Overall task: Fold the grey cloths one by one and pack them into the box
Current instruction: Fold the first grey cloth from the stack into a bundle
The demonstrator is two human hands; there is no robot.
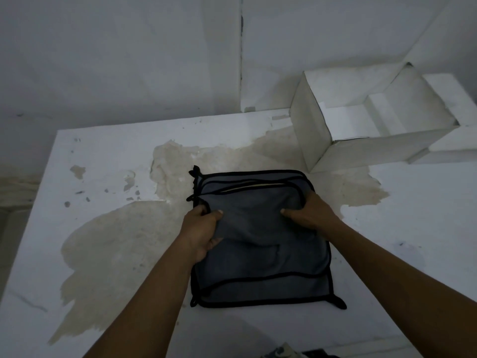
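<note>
Your white-painted desk (108, 161), with its paint worn off in big tan patches, carries everything. At its far right corner stands the open white cardboard box (320, 125), flaps up, and from here its inside looks empty of cloth. Just in front of it, near you, lies the stack of grey cloths with black edging (260, 259), several layers judging by the offset borders. You are at the folding step: your left hand (201, 233) has its grip pinched shut on the top cloth's left side, and your right hand (307, 215) has gathered a fold of that cloth on the right. Next, I judge you must lift this one layer clear without dragging those beneath, then bring its edges together squarely.
</note>
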